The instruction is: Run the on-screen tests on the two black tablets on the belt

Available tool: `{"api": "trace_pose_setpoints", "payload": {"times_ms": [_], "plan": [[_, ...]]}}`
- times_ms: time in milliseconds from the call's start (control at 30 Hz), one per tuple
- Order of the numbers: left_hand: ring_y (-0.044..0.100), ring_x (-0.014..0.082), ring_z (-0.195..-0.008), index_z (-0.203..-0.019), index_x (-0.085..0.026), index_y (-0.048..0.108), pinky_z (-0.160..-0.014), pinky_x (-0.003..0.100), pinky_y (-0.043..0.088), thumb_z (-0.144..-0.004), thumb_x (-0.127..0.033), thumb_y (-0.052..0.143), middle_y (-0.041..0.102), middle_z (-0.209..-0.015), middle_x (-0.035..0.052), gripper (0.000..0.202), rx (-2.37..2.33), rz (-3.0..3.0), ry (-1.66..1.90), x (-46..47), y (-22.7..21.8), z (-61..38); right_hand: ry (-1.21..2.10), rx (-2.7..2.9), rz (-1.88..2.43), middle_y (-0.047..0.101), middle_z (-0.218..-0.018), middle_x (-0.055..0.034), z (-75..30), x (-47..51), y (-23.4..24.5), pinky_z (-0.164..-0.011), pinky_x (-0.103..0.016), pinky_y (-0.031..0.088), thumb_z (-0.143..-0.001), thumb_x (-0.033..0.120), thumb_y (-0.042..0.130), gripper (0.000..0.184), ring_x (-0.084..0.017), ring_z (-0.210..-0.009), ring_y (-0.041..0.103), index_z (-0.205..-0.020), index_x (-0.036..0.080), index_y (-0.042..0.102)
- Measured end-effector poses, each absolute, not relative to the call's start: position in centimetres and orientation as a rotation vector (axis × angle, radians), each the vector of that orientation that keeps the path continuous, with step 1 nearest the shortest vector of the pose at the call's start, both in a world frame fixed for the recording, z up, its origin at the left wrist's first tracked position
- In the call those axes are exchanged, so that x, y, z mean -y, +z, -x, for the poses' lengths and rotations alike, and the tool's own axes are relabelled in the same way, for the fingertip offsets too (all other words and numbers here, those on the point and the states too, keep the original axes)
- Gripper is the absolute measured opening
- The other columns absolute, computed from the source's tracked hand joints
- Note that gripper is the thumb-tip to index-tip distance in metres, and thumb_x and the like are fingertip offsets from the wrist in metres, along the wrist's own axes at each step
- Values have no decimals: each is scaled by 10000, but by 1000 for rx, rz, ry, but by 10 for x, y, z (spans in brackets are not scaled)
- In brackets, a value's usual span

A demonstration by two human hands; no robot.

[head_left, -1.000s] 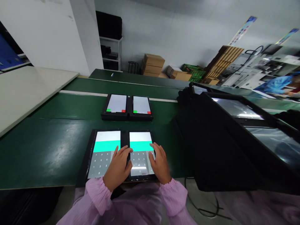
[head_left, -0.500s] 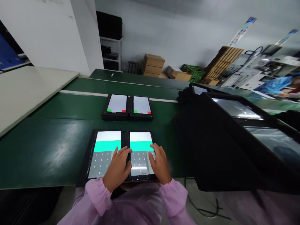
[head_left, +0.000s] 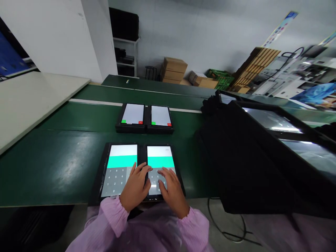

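Two tablets lie side by side in a black holder at the near edge of the green bench, both with a calculator keypad on screen. My right hand (head_left: 172,190) is over the right tablet (head_left: 160,161), fingers spread and fingertips at the number keys. Small characters show at the top of that screen. Between the tablets rests my left hand (head_left: 136,185), its fingers apart; it covers the right part of the left tablet (head_left: 122,161) and reaches the right tablet's left edge. Neither hand grips anything. Whether the fingertips press the glass I cannot tell.
Behind them, two more tablets, a left one (head_left: 133,113) and a right one (head_left: 160,115), show white screens with green and red corners. Large black-framed screens (head_left: 273,120) under black cloth (head_left: 236,168) stand on the right. A white board (head_left: 39,94) lies at left.
My right hand has shifted left from the right tablet's edge onto its number keys. More characters now show at the top of that screen. The view has tilted slightly.
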State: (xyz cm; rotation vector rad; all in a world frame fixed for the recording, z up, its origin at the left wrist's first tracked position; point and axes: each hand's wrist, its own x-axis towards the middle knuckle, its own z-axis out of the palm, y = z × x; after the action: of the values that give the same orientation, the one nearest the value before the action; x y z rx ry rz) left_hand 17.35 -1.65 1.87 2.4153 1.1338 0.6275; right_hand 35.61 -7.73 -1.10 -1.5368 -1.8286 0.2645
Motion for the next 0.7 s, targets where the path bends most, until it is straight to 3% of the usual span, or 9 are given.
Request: {"api": "trace_pose_setpoints", "payload": {"times_ms": [233,400,567,700], "plan": [[376,251,-1421,-1274,-231,477,-1232,611,221,-896,-91,417,623,-1292,41,407,-1116,-2423,588,20,17,-174,82,1655,1701,595,-1295,-153,-384,56,-23,-1100,-599,393,-1013,297,394,348,-284,-1264,515,-1300,138,511],[387,267,-1415,-1342,-256,455,-1226,621,195,-962,-252,410,552,-1388,66,382,-1329,-2283,766,7,26,-119,102,1747,1652,597,-1299,-143,-385,48,-29,-1123,-567,381,-1015,293,400,350,-267,-1276,507,-1308,135,507],[483,338,-1320,-1359,-171,472,-1165,590,333,-896,-485,488,534,-1389,146,560,-1727,-1895,1009,-16,12,-39,64,1650,1707,600,-1295,-157,-388,51,-32,-1114,-589,376,-1017,313,397,348,-279,-1258,523,-1275,125,535],[441,314,-1379,-1375,-161,444,-1203,532,306,-838,-513,560,471,-1478,157,652,-1684,-1394,1114,-17,-7,-20,129,1624,1689,591,-1313,-160,-388,52,-30,-1101,-568,403,-1018,340,400,357,-281,-1275,513,-1276,140,545]]}}
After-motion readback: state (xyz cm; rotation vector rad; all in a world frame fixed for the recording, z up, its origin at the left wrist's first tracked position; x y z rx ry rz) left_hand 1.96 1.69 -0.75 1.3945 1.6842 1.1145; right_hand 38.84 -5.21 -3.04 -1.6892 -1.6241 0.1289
